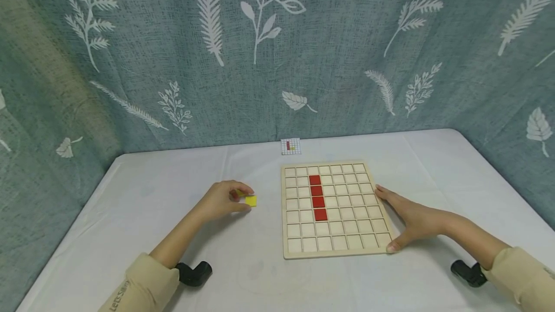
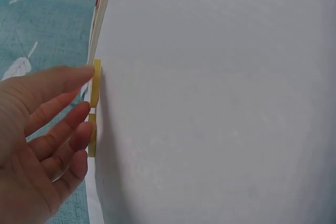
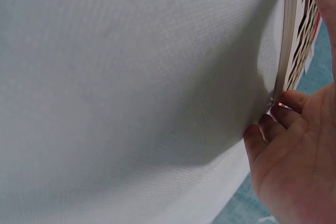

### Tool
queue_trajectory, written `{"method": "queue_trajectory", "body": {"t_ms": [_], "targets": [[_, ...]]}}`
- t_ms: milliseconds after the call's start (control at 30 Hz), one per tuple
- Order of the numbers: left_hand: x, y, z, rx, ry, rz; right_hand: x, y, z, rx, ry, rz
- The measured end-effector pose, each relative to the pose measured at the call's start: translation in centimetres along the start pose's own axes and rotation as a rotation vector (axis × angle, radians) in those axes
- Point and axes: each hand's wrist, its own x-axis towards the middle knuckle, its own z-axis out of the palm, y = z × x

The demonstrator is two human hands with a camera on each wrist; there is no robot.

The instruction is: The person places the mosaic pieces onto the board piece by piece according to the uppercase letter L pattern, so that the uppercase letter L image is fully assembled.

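Note:
In the head view my left hand point(image 1: 225, 201) has its thumb and index finger at opposite edges of a yellow square tile point(image 1: 251, 201), pinching it at the table. The left wrist view shows the thumb against this thin yellow tile point(image 2: 96, 83), with another yellow tile point(image 2: 92, 136) beside the lower fingers. A red tile point(image 1: 234, 194) partly shows under the left hand. My right hand point(image 1: 414, 219) spans the near right part of a wooden grid board point(image 1: 338, 253). Its thumb rests at the corner, its spread fingers touching the right edge. Several red tiles point(image 1: 318, 201) form a column on the board.
A small printed grid card point(image 1: 291, 146) with red and yellow marks lies behind the board. White cloth covers the table point(image 1: 143, 196), and a patterned curtain point(image 1: 277, 85) hangs behind it. A black fitting point(image 1: 195, 274) shows near each sleeve.

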Motion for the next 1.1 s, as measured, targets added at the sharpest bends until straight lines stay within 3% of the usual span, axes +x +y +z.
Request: {"method": "queue_trajectory", "body": {"t_ms": [367, 533, 1100], "targets": [[-0.3, 0.4, 0.5, 0.013, 0.016, 0.03, 0.0, -0.1, 0.0, 0.005, -0.004, 0.011], [-0.1, 0.6, 1.0, 0.033, -0.001, -0.041, 0.0, -0.1, -0.1, 0.006, -0.005, 0.006], [-0.7, 1.0, 1.3, 0.102, 0.015, -0.091, 0.1, -0.1, 0.0, 0.007, -0.003, 0.016]]}}
